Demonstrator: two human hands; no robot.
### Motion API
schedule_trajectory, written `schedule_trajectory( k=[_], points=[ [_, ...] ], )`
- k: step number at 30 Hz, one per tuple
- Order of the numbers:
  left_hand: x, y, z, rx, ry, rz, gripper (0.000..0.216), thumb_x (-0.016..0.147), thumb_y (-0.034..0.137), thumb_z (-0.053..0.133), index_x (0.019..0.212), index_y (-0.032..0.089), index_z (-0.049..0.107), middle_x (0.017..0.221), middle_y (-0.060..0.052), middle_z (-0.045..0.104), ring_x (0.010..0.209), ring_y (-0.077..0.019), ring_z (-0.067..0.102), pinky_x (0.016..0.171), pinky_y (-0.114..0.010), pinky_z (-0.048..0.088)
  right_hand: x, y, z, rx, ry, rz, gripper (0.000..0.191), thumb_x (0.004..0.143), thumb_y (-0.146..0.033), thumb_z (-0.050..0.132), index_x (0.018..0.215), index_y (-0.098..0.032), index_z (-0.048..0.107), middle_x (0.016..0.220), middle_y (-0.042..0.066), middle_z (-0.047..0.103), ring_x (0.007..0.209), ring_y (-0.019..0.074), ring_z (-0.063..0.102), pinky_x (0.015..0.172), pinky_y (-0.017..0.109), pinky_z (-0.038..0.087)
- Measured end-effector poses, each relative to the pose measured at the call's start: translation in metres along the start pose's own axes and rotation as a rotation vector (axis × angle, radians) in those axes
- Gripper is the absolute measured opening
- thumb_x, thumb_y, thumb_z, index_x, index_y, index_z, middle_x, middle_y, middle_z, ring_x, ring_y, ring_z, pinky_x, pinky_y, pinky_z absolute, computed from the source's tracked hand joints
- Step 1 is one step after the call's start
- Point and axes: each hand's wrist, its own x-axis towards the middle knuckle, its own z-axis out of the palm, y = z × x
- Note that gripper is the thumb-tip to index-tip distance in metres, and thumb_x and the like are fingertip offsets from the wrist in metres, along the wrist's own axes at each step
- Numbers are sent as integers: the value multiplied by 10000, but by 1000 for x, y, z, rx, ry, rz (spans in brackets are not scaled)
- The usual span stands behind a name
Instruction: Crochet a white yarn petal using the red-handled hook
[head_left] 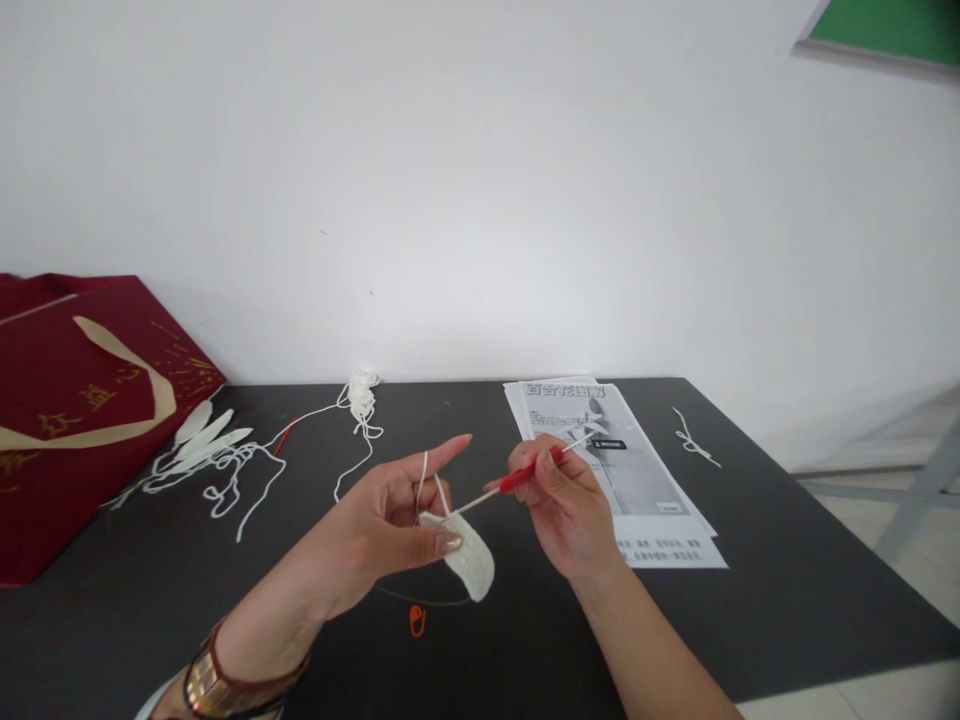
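Note:
My left hand (390,525) pinches a small white crocheted piece (471,562) between thumb and fingers, with the white yarn looped over its raised forefinger. My right hand (564,505) grips a crochet hook with a red handle (525,473); the metal tip points left into the top edge of the crocheted piece. Both hands hover above a dark table (750,600). A gold and brown bracelet (225,690) sits on my left wrist.
An orange stitch marker (417,620) lies on the table under my hands. Loose white yarn (232,465) and a small bundle (363,395) lie at the back left beside a dark red bag (67,400). Printed sheets (637,480) lie right of my hands, with a yarn scrap (694,440) beyond.

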Motion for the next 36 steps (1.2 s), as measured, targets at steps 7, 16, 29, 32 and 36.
schedule_trajectory(
  k=[7, 16, 29, 32, 36],
  points=[
    [-2, -1, -1, 66, -13, -15, 831, 682, 162, 783, 1424, 226, 416, 658, 43, 586, 563, -85, 483, 539, -207, 344, -2, -8, -4, -144, -68, -111, 186, 825, -363, 675, 724, -208, 700, 687, -4, 569, 561, 127, 508, 694, 356, 539],
    [0, -2, -4, 119, -16, -6, 807, 709, 158, 752, 1433, 239, 404, 665, 38, 553, 563, -100, 460, 531, -226, 316, -4, -13, -6, -251, -98, -174, 199, 822, -388, 668, 723, -222, 710, 643, -8, 528, 559, 143, 501, 812, 452, 535],
    [3, -3, -3, 272, 36, 24, 799, 732, 166, 709, 1451, 224, 366, 660, 43, 531, 574, -114, 449, 534, -246, 293, -9, -13, -6, -427, -154, -373, 165, 888, -303, 593, 822, -247, 733, 638, 15, 545, 678, 198, 547, 769, 457, 546],
    [4, -2, -1, 345, 56, 50, 806, 730, 150, 691, 1458, 197, 351, 649, 49, 523, 582, -123, 454, 552, -258, 318, -11, -15, -6, -496, -176, -408, 164, 900, -286, 574, 850, -261, 728, 652, 20, 569, 699, 205, 544, 770, 456, 551],
    [7, -4, 0, 506, 143, 95, 787, 722, 145, 663, 1451, 151, 364, 614, 69, 475, 558, -126, 440, 545, -260, 342, -15, -18, -5, -707, -244, -496, 147, 895, -230, 571, 900, -270, 711, 723, 34, 655, 759, 219, 568, 793, 456, 546]
  ],
)
